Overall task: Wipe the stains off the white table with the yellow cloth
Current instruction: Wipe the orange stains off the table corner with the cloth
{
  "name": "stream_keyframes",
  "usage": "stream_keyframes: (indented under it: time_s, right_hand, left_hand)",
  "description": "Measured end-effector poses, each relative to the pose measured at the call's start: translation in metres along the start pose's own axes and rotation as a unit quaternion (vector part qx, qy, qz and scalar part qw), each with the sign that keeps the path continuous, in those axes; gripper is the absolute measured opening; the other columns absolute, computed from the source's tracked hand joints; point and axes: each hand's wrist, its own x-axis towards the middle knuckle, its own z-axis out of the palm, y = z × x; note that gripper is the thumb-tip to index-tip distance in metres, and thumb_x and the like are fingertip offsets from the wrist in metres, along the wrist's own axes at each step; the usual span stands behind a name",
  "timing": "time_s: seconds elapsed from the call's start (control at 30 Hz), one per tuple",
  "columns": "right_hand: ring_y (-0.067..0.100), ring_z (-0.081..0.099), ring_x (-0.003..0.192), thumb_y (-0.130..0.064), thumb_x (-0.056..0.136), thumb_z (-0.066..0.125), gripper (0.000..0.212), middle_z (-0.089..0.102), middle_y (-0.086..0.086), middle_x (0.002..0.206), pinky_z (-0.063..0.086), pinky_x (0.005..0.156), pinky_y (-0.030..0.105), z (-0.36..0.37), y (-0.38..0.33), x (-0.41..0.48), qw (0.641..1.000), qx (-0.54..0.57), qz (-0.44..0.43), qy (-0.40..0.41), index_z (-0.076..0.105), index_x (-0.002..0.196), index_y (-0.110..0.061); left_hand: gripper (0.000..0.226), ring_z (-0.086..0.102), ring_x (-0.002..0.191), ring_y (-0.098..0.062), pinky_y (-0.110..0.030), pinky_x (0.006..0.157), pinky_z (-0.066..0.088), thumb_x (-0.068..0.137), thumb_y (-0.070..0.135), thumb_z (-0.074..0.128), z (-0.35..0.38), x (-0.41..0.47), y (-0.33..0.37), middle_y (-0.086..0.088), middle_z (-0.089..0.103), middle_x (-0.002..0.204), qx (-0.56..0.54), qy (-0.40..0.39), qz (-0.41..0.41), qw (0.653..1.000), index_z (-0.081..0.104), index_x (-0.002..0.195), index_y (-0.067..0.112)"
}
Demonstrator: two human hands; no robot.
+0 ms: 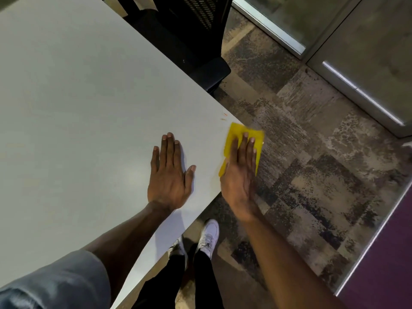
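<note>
Yellow cloth (244,142) is lying at the corner of the white bench (89,108), partly overhanging its edge. Right hand (239,172) is pressing it, fingers flat. Left hand (170,172) is resting open, palm down, beside. Small orange stains (223,117) are sitting just beyond the cloth.

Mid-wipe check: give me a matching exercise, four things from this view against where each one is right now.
Things:
1. left hand
2. yellow cloth
3. orange stains
4. black chair

Places:
A. pressed under the right hand at the table corner
B. on the white table, just beyond the cloth
C. flat on the bare tabletop, palm down
D. at the table's far edge

Pairs: 1-C, 2-A, 3-B, 4-D
</note>
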Motion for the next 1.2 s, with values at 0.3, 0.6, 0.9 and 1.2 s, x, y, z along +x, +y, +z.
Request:
stream_keyframes:
  time_s: [0.3, 0.6, 0.9, 1.2]
  right_hand:
    - [0.039, -0.001, 0.163, -0.005, 0.101, 0.057, 0.074, 0.008, 0.022, 0.174, 0.01, 0.132, 0.053, -0.005, 0.02, 0.011, 0.999, -0.009, -0.031, -0.026, 0.02, 0.165, -0.004]
    - [0.037, -0.001, 0.163, -0.004, 0.103, 0.055, 0.069, 0.008, 0.021, 0.175, 0.014, 0.132, 0.052, 0.0, 0.011, -0.027, 0.999, -0.003, -0.049, -0.004, 0.022, 0.165, -0.004]
    - [0.039, 0.0, 0.162, -0.001, 0.1, 0.055, 0.073, 0.008, 0.023, 0.174, 0.011, 0.132, 0.053, -0.003, 0.03, 0.045, 0.999, -0.002, -0.031, -0.016, 0.022, 0.164, -0.002]
    - [0.04, 0.0, 0.162, -0.005, 0.093, 0.063, 0.086, 0.007, 0.021, 0.174, 0.011, 0.132, 0.052, -0.01, 0.02, 0.015, 0.986, -0.046, -0.15, -0.06, 0.018, 0.165, -0.003]
  left_hand:
    - [0.082, -0.003, 0.172, -0.031, -0.057, 0.137, 0.014, 0.112, 0.053, 0.028, -0.002, 0.002, 0.002, -0.018, 0.0, 0.183, -0.002, 0.002, 0.005, 1.0, 0.007, 0.173, 0.001]
    - [0.083, -0.005, 0.172, -0.03, -0.057, 0.137, 0.014, 0.113, 0.053, 0.028, 0.0, 0.001, -0.001, -0.018, -0.002, 0.183, 0.0, -0.007, 0.002, 1.0, 0.005, 0.173, 0.001]
    - [0.083, -0.002, 0.172, -0.032, -0.057, 0.138, 0.013, 0.112, 0.053, 0.029, 0.0, 0.0, 0.001, -0.018, -0.001, 0.183, -0.008, -0.002, 0.004, 1.0, 0.006, 0.173, 0.001]
    - [0.083, -0.004, 0.172, -0.031, -0.057, 0.138, 0.013, 0.112, 0.055, 0.023, -0.003, 0.001, 0.002, -0.017, -0.003, 0.183, -0.017, -0.007, 0.001, 1.0, 0.006, 0.173, 0.002]
